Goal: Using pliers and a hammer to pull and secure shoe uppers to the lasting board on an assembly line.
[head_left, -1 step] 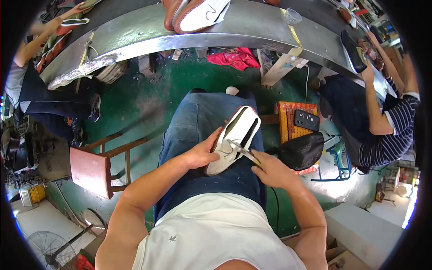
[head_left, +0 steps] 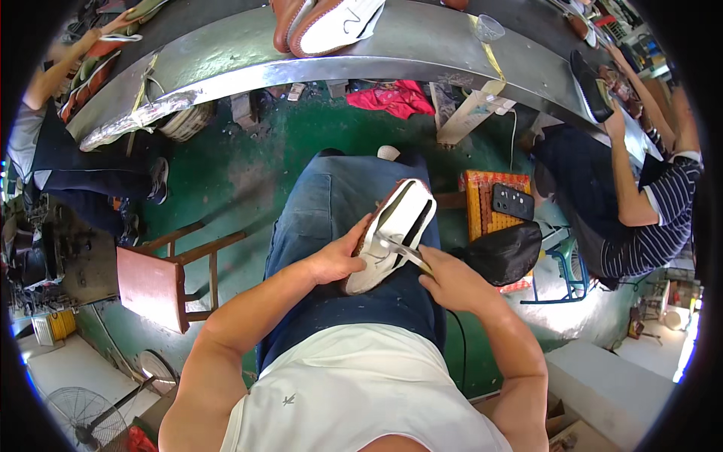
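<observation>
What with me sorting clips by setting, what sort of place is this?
Probably a shoe workshop: shoes stand on a long bench, the left hand holds a white shoe, and the right hand grips a tool.

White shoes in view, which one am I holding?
The white shoe over your lap, gripped in your left hand; the other white one sits on the grey bench beside a brown shoe, no hand on it.

Grey metal bench (head_left: 226,64), brown-and-white shoes (head_left: 331,30) and clear cup (head_left: 489,29) on top, green floor (head_left: 248,169), reddish-brown stool (head_left: 153,288) standing on it
</observation>
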The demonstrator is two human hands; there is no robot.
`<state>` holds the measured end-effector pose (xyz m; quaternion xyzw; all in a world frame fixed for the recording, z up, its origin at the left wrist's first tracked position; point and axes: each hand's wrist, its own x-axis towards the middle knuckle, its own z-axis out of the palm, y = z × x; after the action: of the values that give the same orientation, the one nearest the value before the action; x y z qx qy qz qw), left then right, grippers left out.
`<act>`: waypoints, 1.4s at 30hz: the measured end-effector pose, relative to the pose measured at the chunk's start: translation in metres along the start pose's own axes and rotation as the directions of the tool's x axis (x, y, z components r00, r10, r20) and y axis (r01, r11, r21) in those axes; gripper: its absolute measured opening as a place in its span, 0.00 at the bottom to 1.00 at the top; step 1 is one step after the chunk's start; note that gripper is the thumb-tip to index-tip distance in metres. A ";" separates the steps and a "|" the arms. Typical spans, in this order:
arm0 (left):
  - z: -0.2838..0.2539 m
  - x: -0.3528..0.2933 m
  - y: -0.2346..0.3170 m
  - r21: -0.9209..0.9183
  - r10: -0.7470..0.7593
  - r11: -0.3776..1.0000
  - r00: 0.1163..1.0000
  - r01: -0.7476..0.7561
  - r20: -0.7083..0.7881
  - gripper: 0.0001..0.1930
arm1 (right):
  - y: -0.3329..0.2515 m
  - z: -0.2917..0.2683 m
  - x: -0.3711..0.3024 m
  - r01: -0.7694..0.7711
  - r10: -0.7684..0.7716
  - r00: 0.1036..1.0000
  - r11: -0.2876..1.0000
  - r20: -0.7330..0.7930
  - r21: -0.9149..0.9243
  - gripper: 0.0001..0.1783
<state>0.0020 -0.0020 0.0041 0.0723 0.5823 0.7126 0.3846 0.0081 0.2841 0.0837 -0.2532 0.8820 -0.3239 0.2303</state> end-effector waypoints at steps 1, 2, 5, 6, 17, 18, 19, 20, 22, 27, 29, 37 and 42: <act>0.006 0.014 -0.001 -0.008 0.025 1.000 1.000 -0.025 -0.011 0.52 | 0.008 -0.011 0.008 0.012 -0.012 1.000 1.000 0.009 -0.025 0.22; 0.009 0.016 0.010 -0.255 -0.025 0.967 1.000 0.022 -0.007 0.48 | 0.000 -0.020 0.015 -0.029 0.045 0.995 0.984 0.088 -0.175 0.20; 0.013 0.024 0.006 -0.493 -0.060 0.870 0.993 0.001 -0.104 0.38 | -0.009 -0.031 0.038 -0.044 0.125 0.959 0.952 0.253 -0.303 0.16; 0.013 0.028 0.001 -0.481 -0.129 0.877 0.967 0.007 -0.221 0.38 | -0.010 -0.030 0.044 -0.040 0.141 0.928 0.957 0.344 -0.286 0.15; 0.003 0.042 -0.031 0.389 0.140 0.904 0.736 0.179 -0.663 0.29 | 0.009 0.018 0.029 -0.136 0.142 0.978 0.989 0.152 -0.051 0.26; 0.002 0.041 -0.030 0.457 0.183 0.872 0.747 0.177 -0.639 0.27 | 0.013 0.020 0.032 -0.065 0.061 0.998 0.984 -0.027 -0.166 0.27; 0.004 0.040 -0.029 0.456 0.183 0.872 0.749 0.176 -0.637 0.27 | 0.015 0.019 0.034 -0.014 -0.043 0.982 0.956 -0.185 -0.293 0.28; 0.006 0.040 -0.028 0.486 0.251 0.868 0.748 0.107 -0.614 0.25 | 0.014 0.018 0.039 -0.021 -0.048 0.975 0.952 -0.218 -0.305 0.23; 0.006 0.039 -0.027 0.510 0.317 0.859 0.742 0.039 -0.591 0.24 | 0.015 0.023 0.034 -0.101 0.060 0.983 0.965 -0.172 -0.242 0.21; 0.006 0.037 -0.006 0.832 0.320 0.554 0.915 0.030 -0.247 0.28 | 0.046 0.027 0.022 -0.190 0.176 0.975 0.977 -0.136 -0.100 0.14; 0.000 0.037 -0.007 0.850 0.266 0.525 0.940 0.045 -0.214 0.29 | 0.042 -0.015 0.034 -0.501 0.398 0.819 0.846 0.413 0.180 0.14; 0.001 0.042 0.015 0.912 0.075 0.394 0.984 0.118 -0.159 0.31 | 0.061 0.019 0.061 -0.117 0.117 0.967 0.993 -0.225 0.012 0.17; 0.008 0.035 0.043 0.940 -0.031 0.319 0.993 0.120 -0.116 0.34 | 0.046 0.014 0.052 -0.074 0.097 0.958 0.993 -0.270 0.096 0.19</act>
<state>-0.0381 0.0249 0.0322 0.2282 0.9048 0.2243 0.2810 -0.0373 0.2774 0.0299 -0.1575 0.9010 -0.3826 0.1304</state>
